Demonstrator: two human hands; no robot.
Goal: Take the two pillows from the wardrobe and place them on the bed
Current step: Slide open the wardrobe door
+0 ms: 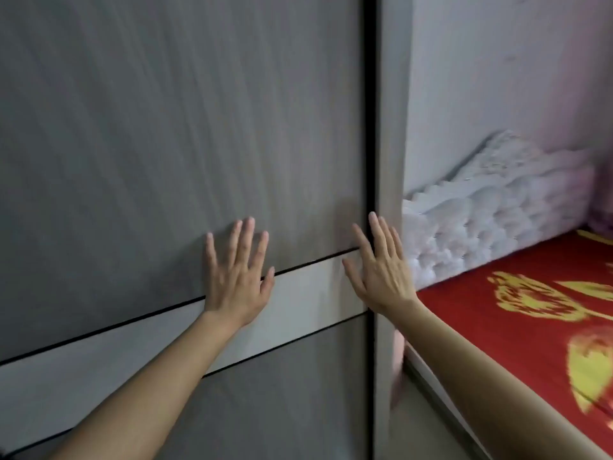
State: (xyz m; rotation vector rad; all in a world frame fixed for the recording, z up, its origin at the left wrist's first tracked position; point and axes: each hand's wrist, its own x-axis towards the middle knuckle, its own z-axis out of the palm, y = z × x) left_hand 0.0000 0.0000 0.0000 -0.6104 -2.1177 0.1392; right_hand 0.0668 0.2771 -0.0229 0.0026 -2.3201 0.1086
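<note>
A grey wardrobe door (166,144) with a pale horizontal band (308,293) fills the left of the head view and is shut. My left hand (237,280) lies flat on the door, fingers spread, across the band. My right hand (381,270) is flat too, near the door's right edge by the dark vertical gap (369,127). Neither hand holds anything. The bed (530,320) with a red and yellow patterned cover lies to the right. No pillows are in sight; the wardrobe's inside is hidden.
The wardrobe's pale side panel (393,111) stands between the door and the bed. A white tufted headboard (497,210) runs along the pale wall (497,78) behind the bed. The bed's edge passes under my right forearm.
</note>
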